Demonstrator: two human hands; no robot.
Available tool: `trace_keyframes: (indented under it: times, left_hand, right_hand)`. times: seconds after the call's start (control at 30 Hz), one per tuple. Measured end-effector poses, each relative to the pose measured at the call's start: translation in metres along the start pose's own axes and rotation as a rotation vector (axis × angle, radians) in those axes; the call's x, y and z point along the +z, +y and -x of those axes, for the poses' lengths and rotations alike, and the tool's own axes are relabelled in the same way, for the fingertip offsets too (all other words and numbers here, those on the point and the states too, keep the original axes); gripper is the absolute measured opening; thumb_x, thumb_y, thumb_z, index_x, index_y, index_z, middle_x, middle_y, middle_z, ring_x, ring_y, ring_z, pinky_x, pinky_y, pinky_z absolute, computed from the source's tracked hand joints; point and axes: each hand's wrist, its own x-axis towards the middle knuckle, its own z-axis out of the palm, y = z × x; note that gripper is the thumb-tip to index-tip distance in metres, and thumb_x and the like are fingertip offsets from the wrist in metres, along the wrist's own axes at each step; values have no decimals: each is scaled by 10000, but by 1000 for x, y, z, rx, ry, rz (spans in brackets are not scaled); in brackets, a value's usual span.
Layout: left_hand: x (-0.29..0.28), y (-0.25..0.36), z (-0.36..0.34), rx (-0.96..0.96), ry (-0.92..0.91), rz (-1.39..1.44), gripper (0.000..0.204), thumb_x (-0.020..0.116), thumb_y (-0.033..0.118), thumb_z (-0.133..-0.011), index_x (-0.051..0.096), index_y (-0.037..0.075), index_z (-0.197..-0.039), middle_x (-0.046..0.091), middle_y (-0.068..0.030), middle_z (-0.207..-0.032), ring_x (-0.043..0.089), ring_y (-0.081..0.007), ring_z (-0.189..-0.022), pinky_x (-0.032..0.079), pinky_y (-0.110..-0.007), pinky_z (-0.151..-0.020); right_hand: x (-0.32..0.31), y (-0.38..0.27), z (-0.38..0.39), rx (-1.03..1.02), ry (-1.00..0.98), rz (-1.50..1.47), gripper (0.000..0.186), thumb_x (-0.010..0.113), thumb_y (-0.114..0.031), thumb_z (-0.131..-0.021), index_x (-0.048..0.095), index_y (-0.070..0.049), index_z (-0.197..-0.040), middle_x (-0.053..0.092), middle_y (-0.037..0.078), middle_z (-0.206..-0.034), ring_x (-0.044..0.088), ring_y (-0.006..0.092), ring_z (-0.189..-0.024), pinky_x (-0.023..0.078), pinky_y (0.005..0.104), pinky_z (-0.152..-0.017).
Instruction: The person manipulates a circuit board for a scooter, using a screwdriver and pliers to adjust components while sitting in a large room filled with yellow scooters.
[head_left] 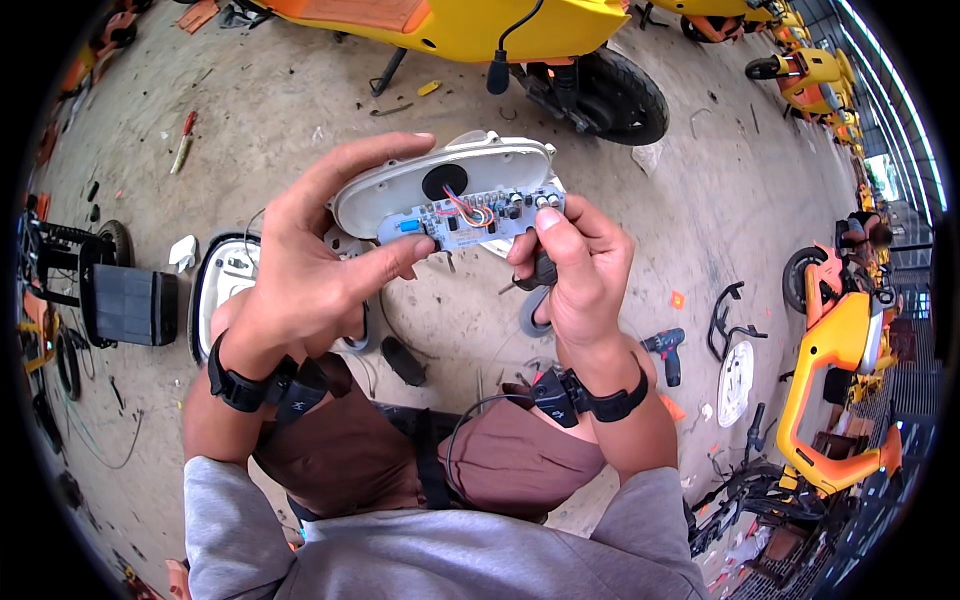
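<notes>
My left hand point(305, 250) is wrapped round the left end of a white oval housing point(380, 198), its thumb pressing the left end of a circuit board point(465, 232). The narrow board lies across the housing's open side, tilted. Thin coloured wires point(478, 213) run from the board to a round black grommet point(445, 181) in the housing. At the board's right end, my right hand point(588, 265) pinches it with thumb and fingers. Those curled fingers also hold a small dark-handled tool point(543, 270) with a thin shaft; its kind is mostly hidden.
A yellow motor scooter point(440, 30) stands ahead, its black wheel point(620, 95) at the right. A white shell point(225, 280) rests beside my left leg. A cordless drill point(668, 352) and a white oval cover point(736, 385) lie on the floor at right, near a yellow-orange frame point(835, 350).
</notes>
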Motion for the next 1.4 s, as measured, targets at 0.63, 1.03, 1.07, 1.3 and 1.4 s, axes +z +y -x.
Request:
trace_keyframes:
  times: [0.63, 1.03, 1.07, 1.3, 1.4]
  left_hand:
    - [3, 0, -4, 31, 5, 19, 565, 736, -29, -762, 517, -19, -1282, 597, -136, -1175, 634, -127, -802, 548, -247, -625]
    - [2, 0, -4, 6, -7, 13, 574, 745, -17, -758, 513, -26, -1283, 595, -140, -1187, 633, -133, -833, 551, -245, -624]
    - [1, -1, -4, 5, -14, 6, 575, 746, -16, -757, 513, -26, -1283, 595, -140, -1185, 632, -133, -834, 552, -245, -623]
    - [3, -2, -4, 24, -3, 25, 575, 745, -17, -758, 513, -24, -1284, 601, -133, -1149, 632, -131, -825, 554, -241, -618]
    - [2, -1, -4, 14, -1, 35, 573, 744, -19, -758, 514, -22, -1282, 599, -129, -1143, 632, -132, -823, 555, -242, -615]
  right_hand:
    - [-2, -2, -1, -20, -14, -25, 252, 565, -194, -923, 653, 28, -844, 650, 78, -663, 546, 74, -571, 441, 213, -539]
    - [-3, -2, -2, -35, -14, -25, 249, 557, -177, -923, 654, 33, -829, 651, 80, -657, 536, 67, -565, 429, 212, -529]
    - [-3, -1, -2, -40, -15, -23, 249, 557, -176, -922, 654, 32, -828, 650, 79, -655, 535, 66, -563, 428, 212, -528]
    - [-2, -3, 0, -30, -4, -11, 244, 561, -182, -924, 658, 25, -836, 651, 76, -656, 534, 65, -562, 426, 209, -529]
    - [0, -2, -1, -24, -11, -20, 244, 569, -189, -926, 659, 24, -847, 655, 77, -671, 535, 63, -568, 424, 207, -534]
